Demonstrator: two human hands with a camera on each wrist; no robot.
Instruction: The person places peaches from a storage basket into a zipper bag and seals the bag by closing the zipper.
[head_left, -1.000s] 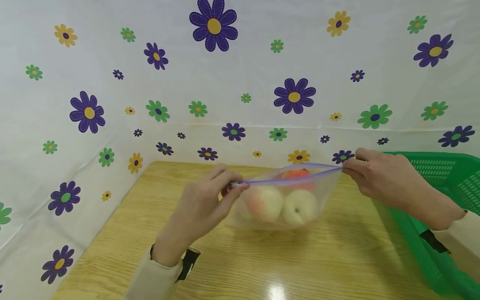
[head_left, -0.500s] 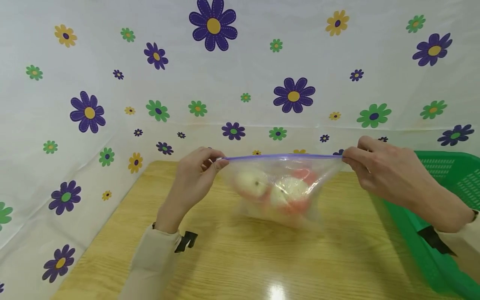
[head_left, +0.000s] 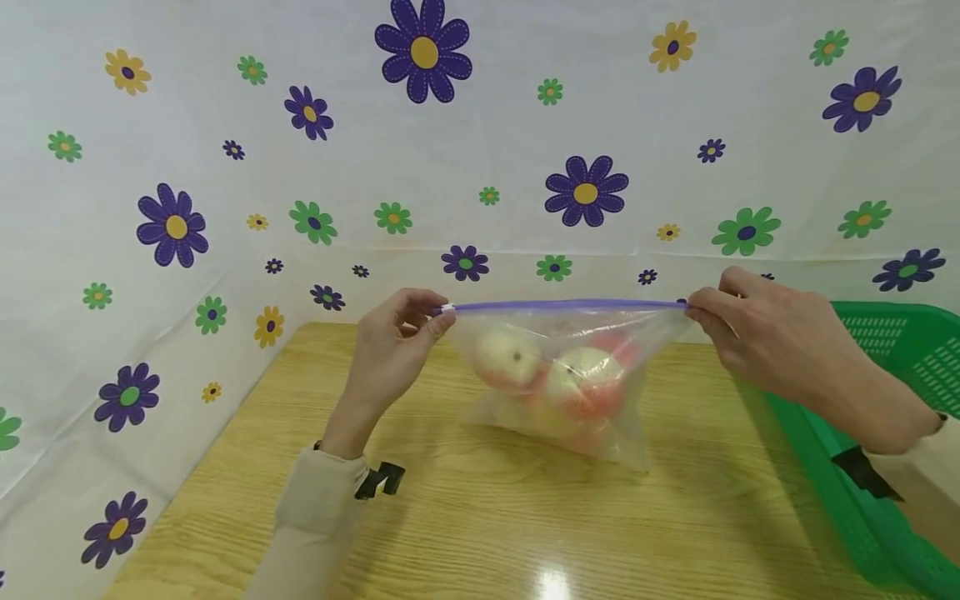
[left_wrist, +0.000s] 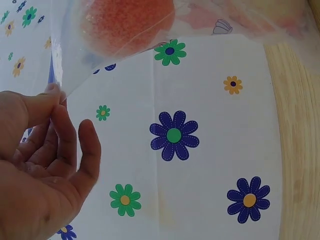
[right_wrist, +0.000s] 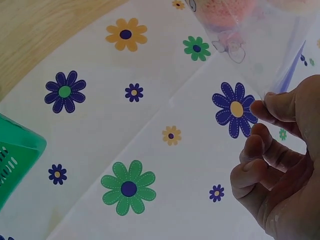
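Note:
A clear zipper bag with a purple closure strip hangs between both hands over the table. Several round, pale-yellow and red fruits, which look like peaches, lie inside it. My left hand pinches the left end of the strip, where a small white slider sits by the thumb. The right end of the strip is pinched between thumb and forefinger of my right hand. Stretched taut, the strip runs nearly level. In the left wrist view, one reddish fruit shows through the plastic near the held corner.
On the right stands a green perforated plastic basket, partly under the right forearm. The wooden table ends at a white cloth printed with flowers, which rises behind and at the left.
The left hand has moved left and up along the strip, which went from gaping to a straight line. The bag has been lifted and tipped upright, and its fruits have shifted.

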